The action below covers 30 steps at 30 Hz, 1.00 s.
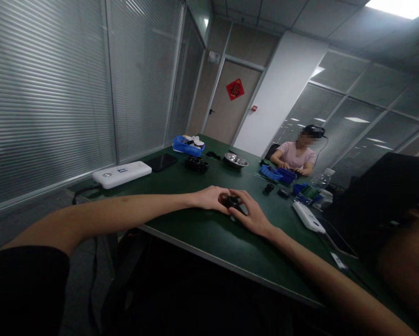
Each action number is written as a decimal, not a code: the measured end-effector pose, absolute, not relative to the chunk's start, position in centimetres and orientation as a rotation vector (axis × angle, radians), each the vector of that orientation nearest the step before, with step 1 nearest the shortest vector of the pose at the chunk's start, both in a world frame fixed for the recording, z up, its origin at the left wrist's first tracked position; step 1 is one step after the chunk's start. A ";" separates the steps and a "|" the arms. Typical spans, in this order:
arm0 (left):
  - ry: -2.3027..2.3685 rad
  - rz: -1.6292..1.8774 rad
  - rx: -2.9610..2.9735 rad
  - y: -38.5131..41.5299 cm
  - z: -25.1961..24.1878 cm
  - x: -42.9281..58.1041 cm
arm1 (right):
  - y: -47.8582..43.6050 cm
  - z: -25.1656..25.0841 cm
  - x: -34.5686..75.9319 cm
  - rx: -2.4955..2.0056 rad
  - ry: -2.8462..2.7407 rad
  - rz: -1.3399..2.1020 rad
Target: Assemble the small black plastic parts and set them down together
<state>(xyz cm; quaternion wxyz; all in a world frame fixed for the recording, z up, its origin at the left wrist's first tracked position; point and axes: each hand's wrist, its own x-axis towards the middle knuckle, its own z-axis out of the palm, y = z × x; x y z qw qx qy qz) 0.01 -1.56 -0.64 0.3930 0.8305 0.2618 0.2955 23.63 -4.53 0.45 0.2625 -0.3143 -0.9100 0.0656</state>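
Note:
Both my hands meet over the green tabletop [195,228], close to its front edge. Between them is a small black rounded part [233,201]; its exact kind I cannot make out. My left hand [211,198] grips it from the left, fingers curled around its side. From the right, my right hand [253,214] holds the same part, thumb and fingers bent about it. Part of it is hidden behind the fingers. Beyond my hands lies a cluster of black round parts [197,164], and a shiny metal bowl [236,161] stands farther back.
A white power bank [122,174] and a dark phone [163,162] lie at left. Behind them is a blue basket [188,146] with items. At right are blue bins [271,172], a plastic bottle [324,179] and another white power bank [308,217]. A person [296,154] sits across the table.

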 end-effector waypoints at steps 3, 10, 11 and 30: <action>0.742 0.756 2.137 -1.5 -0.7 0.0 | -4.8 0.8 23.3 -0.801 -2.414 0.135; 0.809 0.712 2.228 -1.6 -0.5 0.0 | -5.4 1.5 22.9 -0.806 -2.364 0.145; 0.825 0.711 2.235 -1.6 -0.5 0.0 | -5.5 1.6 22.8 -0.791 -2.375 0.162; 0.852 0.701 2.312 -1.5 -0.3 0.1 | -5.3 1.3 22.8 -0.764 -2.366 0.183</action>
